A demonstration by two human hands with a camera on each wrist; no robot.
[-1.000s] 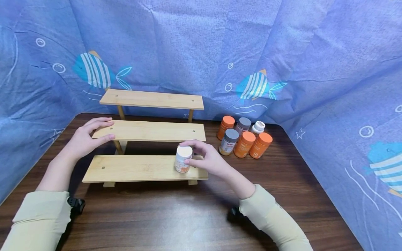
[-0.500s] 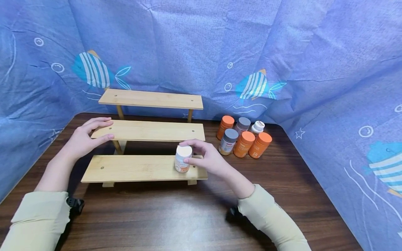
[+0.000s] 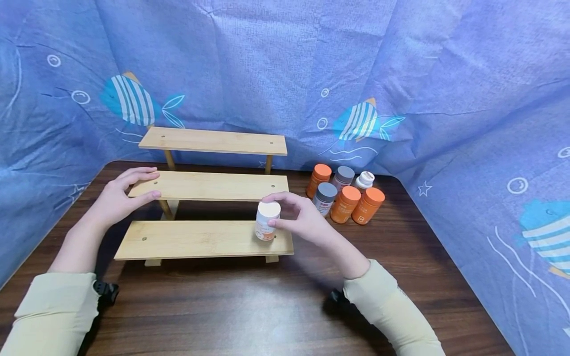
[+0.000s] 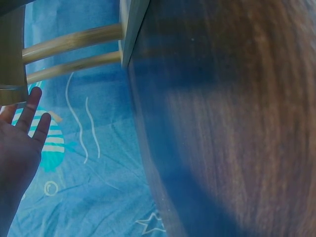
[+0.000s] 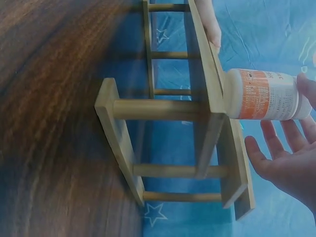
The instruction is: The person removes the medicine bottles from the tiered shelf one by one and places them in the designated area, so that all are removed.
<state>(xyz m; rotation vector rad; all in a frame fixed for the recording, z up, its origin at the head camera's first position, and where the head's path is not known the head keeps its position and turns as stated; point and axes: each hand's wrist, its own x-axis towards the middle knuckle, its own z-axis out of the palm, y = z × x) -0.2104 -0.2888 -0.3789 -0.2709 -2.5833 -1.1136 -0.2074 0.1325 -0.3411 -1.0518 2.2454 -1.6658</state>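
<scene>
A three-tier bamboo shelf rack [image 3: 209, 186] stands on the table. My left hand [image 3: 117, 200] holds the left end of its middle tier, thumb at the front edge and fingers toward the back; in the left wrist view several fingers [image 4: 33, 106] reach out straight beside the board. At the right end of the lowest tier is a white pill bottle [image 3: 266, 226] with an orange-and-white label. My right hand [image 3: 303, 220] pinches it near the cap between thumb and fingers. Seen in the right wrist view, the bottle [image 5: 261, 95] has its base right at the board's top face.
Several bottles stand grouped right of the rack: orange ones [image 3: 345, 205], grey-capped ones [image 3: 324, 198] and a small white-capped one [image 3: 365, 180]. A blue fish-print cloth [image 3: 267, 64] hangs behind the dark wooden table [image 3: 249, 306].
My right hand has shifted the white pill bottle a little to the right and slightly back along the lowest tier. The left hand keeps its place on the middle tier.
</scene>
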